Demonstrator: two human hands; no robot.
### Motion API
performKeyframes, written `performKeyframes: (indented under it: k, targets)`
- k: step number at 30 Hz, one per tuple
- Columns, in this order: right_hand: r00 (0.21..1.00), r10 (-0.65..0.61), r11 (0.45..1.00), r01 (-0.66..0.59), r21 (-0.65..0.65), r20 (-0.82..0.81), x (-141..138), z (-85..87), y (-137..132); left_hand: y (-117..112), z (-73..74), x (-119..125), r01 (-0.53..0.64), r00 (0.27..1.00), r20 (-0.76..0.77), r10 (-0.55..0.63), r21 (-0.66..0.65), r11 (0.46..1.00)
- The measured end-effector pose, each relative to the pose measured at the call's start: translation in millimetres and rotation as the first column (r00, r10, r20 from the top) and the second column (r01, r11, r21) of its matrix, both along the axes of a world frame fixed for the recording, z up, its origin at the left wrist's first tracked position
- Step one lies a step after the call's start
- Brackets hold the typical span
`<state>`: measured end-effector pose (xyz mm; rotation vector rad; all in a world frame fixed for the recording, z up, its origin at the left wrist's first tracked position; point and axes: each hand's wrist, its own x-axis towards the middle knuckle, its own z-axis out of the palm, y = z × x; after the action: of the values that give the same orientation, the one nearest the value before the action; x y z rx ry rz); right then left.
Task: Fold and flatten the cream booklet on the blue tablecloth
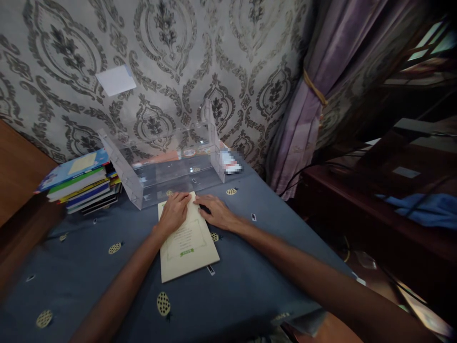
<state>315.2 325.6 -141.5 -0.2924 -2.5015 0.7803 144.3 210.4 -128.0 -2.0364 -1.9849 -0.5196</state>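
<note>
A thin cream-coloured book (185, 245) with a green-bordered block of print lies flat on the dark blue patterned tablecloth. My left hand (174, 209) rests palm down over its upper left part, fingers stretched toward the top edge. At the upper right edge, the fingertips of my right hand (214, 209) touch the book, and a dark gap shows between the thumb and fingers. Just beyond both hands stands a clear plastic rack (171, 171) with upright side panels.
To the left is a stack of books (85, 183) beside the rack. Printed papers (230, 162) lie behind the rack's right side. The patterned wall (243, 62) rises behind the table, with a tied purple curtain (300, 124) at right. A dark red piece of furniture (342, 214) stands beyond the table's right edge.
</note>
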Motion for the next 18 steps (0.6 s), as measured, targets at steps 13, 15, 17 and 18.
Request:
performKeyframes:
  k: [13, 15, 17, 18]
  targets:
    - [1.000, 0.016, 1.000, -0.016, 0.025, -0.017, 20.7, -1.2, -11.5, -10.9, 1.8, 20.1, -0.035, 0.999, -0.001, 0.035, -0.017, 0.999]
    - [1.000, 0.018, 0.999, -0.018, 0.036, -0.007, 23.1, 1.1, -13.6, -10.8, 1.2, 19.4, -0.036, 0.999, 0.005, 0.036, -0.012, 0.999]
    - [1.000, 0.021, 0.999, -0.021, 0.044, -0.003, 25.3, 3.8, -15.5, -10.6, 0.3, 18.3, -0.029, 1.000, 0.012, 0.029, -0.012, 1.000]
    - [1.000, 0.024, 0.999, -0.024, 0.046, -0.002, 26.2, 5.3, -16.3, -10.6, -0.2, 17.7, -0.026, 0.999, 0.019, 0.026, -0.012, 1.000]
